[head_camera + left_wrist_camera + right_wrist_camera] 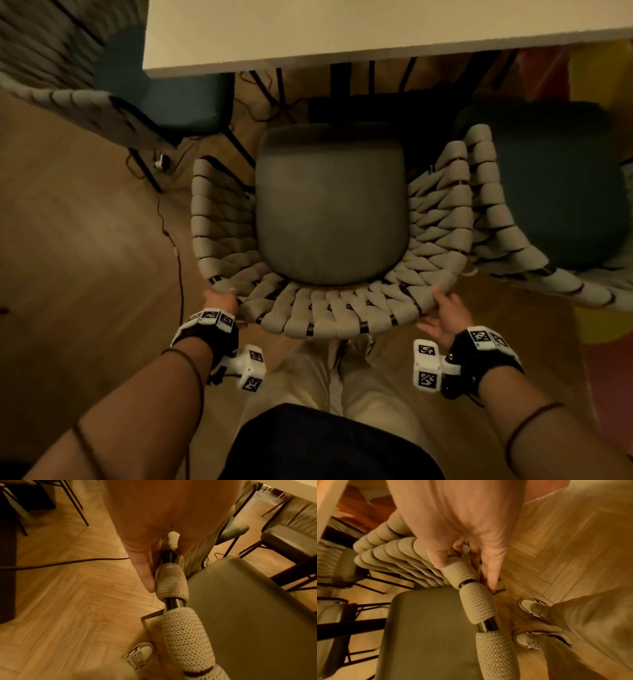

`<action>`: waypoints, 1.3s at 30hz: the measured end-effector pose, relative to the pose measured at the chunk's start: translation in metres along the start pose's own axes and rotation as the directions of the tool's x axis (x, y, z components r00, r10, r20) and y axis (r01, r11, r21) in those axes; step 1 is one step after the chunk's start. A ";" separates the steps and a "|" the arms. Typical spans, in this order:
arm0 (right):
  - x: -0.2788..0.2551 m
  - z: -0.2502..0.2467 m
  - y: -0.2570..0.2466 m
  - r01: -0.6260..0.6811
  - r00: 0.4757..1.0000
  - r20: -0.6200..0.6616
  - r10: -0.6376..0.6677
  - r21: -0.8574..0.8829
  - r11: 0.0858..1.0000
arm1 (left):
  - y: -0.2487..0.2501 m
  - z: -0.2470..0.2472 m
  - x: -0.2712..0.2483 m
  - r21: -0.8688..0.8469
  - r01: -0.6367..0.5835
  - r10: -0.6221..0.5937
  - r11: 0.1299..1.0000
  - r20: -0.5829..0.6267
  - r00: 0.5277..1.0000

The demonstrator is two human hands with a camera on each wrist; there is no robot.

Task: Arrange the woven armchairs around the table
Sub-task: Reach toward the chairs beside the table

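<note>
A woven armchair (342, 315) with a grey seat cushion (332, 205) stands in front of me, its open side toward the white table (342, 34). The seat front lies just short of the table edge. My left hand (222, 301) grips the back rim at its left corner; in the left wrist view the woven rim (171, 582) runs between thumb and fingers (145, 577). My right hand (448, 315) holds the rim at the right corner. There the thumb (440, 558) lies on top of the rim (477, 601) and the fingers reach behind it.
A second woven chair with a dark teal seat (178, 99) stands at the left, partly under the table. A third (555, 185) touches the held chair's right side. A black cable (178, 260) trails over the wooden floor at left. My legs and shoes (532, 607) stand right behind the chair.
</note>
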State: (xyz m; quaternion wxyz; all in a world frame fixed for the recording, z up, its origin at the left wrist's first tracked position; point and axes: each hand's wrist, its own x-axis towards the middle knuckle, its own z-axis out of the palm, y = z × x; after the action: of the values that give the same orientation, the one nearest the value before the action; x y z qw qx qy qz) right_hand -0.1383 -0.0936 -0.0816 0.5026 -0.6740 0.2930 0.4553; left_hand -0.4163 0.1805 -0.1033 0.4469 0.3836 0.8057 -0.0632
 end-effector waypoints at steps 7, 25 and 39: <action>0.008 0.007 -0.011 0.032 0.999 -0.026 -0.031 0.009 0.999 | -0.002 0.007 0.024 -0.002 -0.025 0.025 1.000 -0.039 0.999; 0.020 0.018 -0.029 0.074 0.996 -0.053 -0.073 0.014 0.997 | 0.027 0.009 0.051 0.038 0.014 -0.015 0.999 0.012 1.000; 0.023 0.012 -0.029 0.089 0.993 -0.072 -0.091 -0.031 0.996 | 0.043 -0.001 0.000 0.119 -0.054 0.044 0.991 0.082 0.996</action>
State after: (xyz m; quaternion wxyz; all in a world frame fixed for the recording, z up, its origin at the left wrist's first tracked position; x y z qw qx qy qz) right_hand -0.1078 -0.0717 -0.0915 0.5022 -0.7096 0.2743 0.4111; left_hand -0.3877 0.2109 -0.0928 0.4559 0.4268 0.7723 -0.1163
